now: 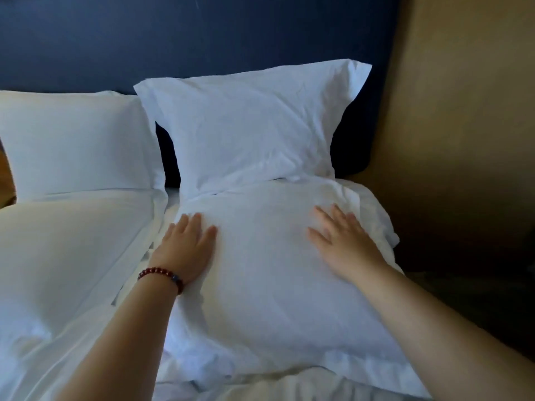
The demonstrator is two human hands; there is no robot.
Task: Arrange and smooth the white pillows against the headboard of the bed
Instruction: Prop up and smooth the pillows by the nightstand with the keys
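A white pillow [269, 273] lies flat on the bed in front of me. My left hand [186, 247], with a dark red bead bracelet at the wrist, rests palm down on its left side. My right hand [344, 241] lies flat on its right side, fingers spread. Behind it a second white pillow [249, 125] stands upright against the dark blue headboard [202, 36]. Another upright white pillow [78, 143] leans on the headboard at the left, with a flat pillow [66, 250] in front of it.
A tan wall [463, 96] rises to the right of the bed, with a dark gap [463, 279] beside the mattress. White bedding [289, 386] covers the near part of the bed.
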